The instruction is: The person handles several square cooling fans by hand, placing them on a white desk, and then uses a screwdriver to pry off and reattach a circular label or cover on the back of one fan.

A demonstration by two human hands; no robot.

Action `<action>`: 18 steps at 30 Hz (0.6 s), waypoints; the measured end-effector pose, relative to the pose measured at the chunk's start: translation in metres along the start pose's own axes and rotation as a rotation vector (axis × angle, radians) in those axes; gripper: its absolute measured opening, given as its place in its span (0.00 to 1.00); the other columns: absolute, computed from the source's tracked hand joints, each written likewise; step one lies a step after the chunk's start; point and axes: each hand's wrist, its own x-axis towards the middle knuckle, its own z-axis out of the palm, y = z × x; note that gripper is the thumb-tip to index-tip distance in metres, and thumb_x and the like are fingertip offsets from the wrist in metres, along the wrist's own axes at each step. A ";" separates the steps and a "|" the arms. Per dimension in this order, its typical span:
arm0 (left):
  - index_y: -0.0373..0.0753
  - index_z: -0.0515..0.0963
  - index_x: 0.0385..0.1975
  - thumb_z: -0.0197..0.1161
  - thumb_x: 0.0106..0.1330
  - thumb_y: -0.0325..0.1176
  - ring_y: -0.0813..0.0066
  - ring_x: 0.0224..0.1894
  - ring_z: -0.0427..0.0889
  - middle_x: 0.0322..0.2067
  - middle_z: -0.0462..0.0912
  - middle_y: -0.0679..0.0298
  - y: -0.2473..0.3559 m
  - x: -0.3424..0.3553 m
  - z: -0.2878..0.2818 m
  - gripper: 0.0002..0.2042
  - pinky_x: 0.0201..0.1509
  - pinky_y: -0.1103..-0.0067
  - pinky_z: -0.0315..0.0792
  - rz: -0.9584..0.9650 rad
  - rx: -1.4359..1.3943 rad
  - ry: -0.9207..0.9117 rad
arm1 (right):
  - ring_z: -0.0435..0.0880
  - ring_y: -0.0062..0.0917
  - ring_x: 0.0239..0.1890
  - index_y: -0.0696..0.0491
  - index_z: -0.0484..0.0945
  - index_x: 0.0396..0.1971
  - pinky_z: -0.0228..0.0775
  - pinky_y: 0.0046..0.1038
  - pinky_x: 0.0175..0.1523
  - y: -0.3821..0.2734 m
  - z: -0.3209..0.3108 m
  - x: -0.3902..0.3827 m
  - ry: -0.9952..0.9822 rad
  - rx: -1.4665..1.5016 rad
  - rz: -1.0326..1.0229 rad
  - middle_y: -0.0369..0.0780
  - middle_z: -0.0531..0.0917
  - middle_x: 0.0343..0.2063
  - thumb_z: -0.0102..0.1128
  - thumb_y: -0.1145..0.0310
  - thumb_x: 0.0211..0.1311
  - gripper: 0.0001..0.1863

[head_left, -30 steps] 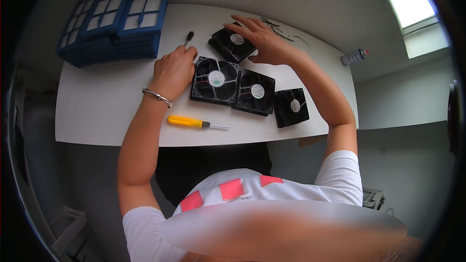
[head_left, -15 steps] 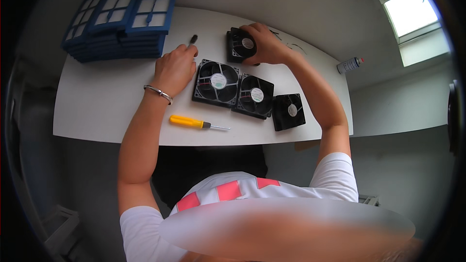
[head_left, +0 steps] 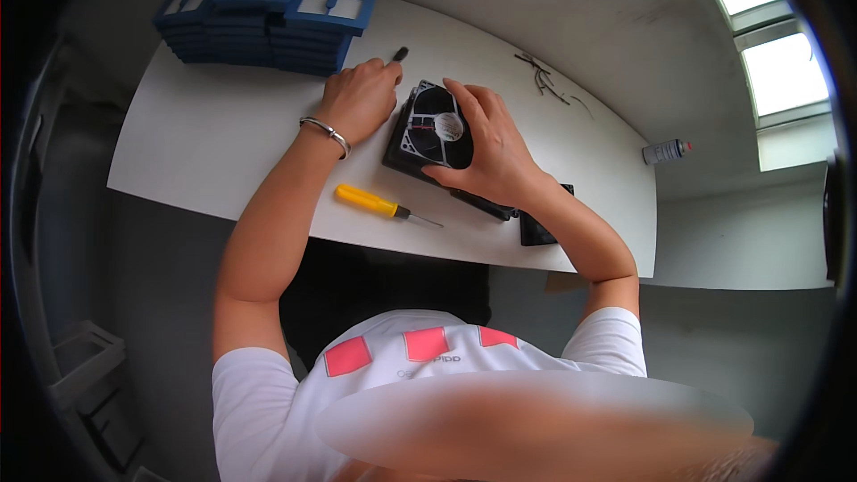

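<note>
My right hand (head_left: pixel 491 138) grips a square black cooling fan (head_left: pixel 430 136) by its sides, thumb near and fingers far. This fan is over another black fan (head_left: pixel 395 159); whether they touch cannot be told. Under my right hand and forearm show the edge of a further fan (head_left: pixel 500 209) and part of a small fan (head_left: pixel 536 230). Closed beside the held fan is my left hand (head_left: pixel 361 100), with a slim tool in it whose dark, brush-like tip (head_left: pixel 401 54) sticks out beyond the fingers. A yellow-handled screwdriver (head_left: pixel 368 202) lies nearer the front edge.
Blue-framed filters with white panels (head_left: pixel 259 36) are stacked at the far left of the white table (head_left: pixel 205 143). Thin dark strips (head_left: pixel 541 78) lie near the back edge. A spray can (head_left: pixel 662 153) with a red top is at the far right, by the wall.
My right hand has brought the fan from the back of the table nearer, over the row of fans. My left hand still holds the slim tool. The view has shifted.
</note>
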 end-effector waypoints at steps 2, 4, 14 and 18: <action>0.43 0.80 0.45 0.64 0.65 0.31 0.60 0.44 0.85 0.42 0.84 0.60 -0.001 0.000 0.001 0.10 0.49 0.67 0.79 0.000 0.003 0.007 | 0.66 0.47 0.64 0.55 0.55 0.72 0.62 0.44 0.67 0.001 -0.006 -0.004 -0.016 -0.009 -0.036 0.51 0.67 0.61 0.82 0.53 0.39 0.60; 0.43 0.81 0.45 0.64 0.65 0.31 0.60 0.44 0.85 0.42 0.84 0.60 -0.002 -0.001 -0.001 0.10 0.48 0.67 0.79 -0.001 0.007 0.014 | 0.65 0.47 0.66 0.55 0.53 0.73 0.60 0.46 0.68 0.005 -0.008 -0.010 -0.030 -0.019 -0.073 0.51 0.66 0.63 0.83 0.52 0.39 0.62; 0.41 0.80 0.47 0.59 0.72 0.39 0.63 0.43 0.85 0.43 0.83 0.61 0.012 -0.001 -0.009 0.11 0.48 0.72 0.79 0.033 -0.201 0.133 | 0.62 0.46 0.69 0.51 0.48 0.75 0.55 0.46 0.71 0.038 -0.012 -0.051 0.047 0.146 0.048 0.49 0.64 0.67 0.84 0.50 0.40 0.66; 0.39 0.79 0.53 0.54 0.75 0.47 0.64 0.52 0.82 0.50 0.82 0.59 0.020 -0.004 -0.012 0.19 0.55 0.75 0.75 0.095 -0.583 0.126 | 0.60 0.46 0.70 0.49 0.50 0.74 0.54 0.46 0.73 0.066 -0.028 -0.093 0.121 0.095 0.258 0.48 0.64 0.67 0.82 0.49 0.41 0.63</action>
